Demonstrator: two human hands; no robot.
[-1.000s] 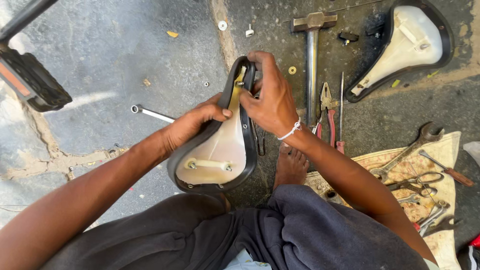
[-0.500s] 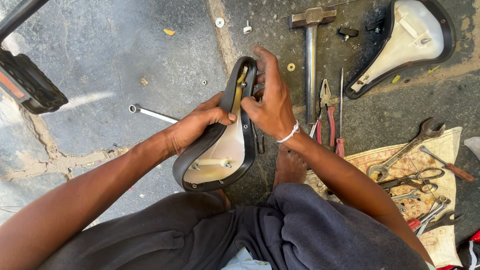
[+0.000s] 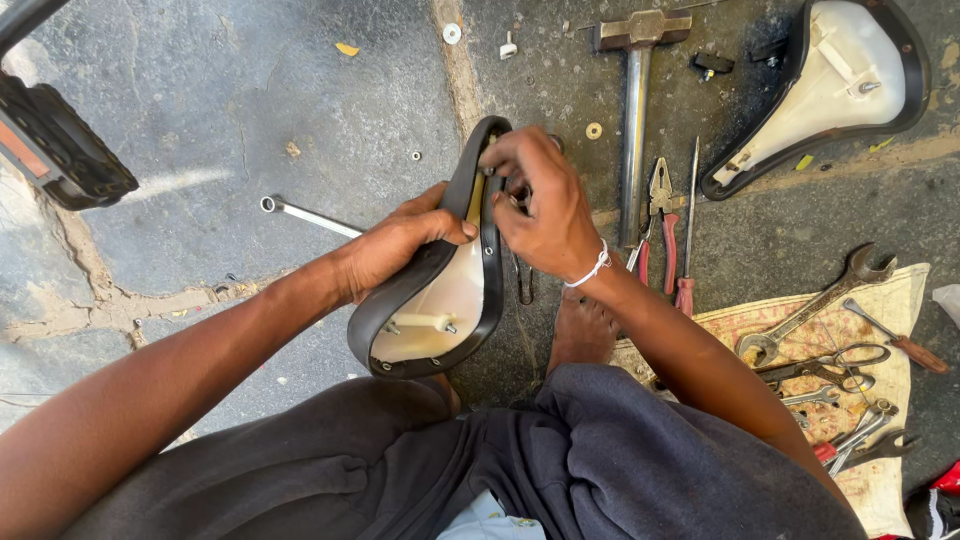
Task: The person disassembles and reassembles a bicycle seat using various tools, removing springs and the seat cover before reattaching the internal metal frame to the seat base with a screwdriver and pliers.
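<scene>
While both hands grip bicycle saddle (image 3: pixel 440 290), tools on cloth (image 3: pixel 880 400), hammer (image 3: pixel 635 110) on cracked concrete ground (image 3: pixel 250 100).

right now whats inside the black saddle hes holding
Inside the black saddle shows a cream shell with a small bracket. The right hand covers the narrow end; the left hand holds the rim.

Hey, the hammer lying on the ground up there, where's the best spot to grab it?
Probably the bare metal handle of the hammer, mid-length, coming from its left side. It lies flat with the head pointing away, and the pliers sit close along the right of its lower end.
</scene>
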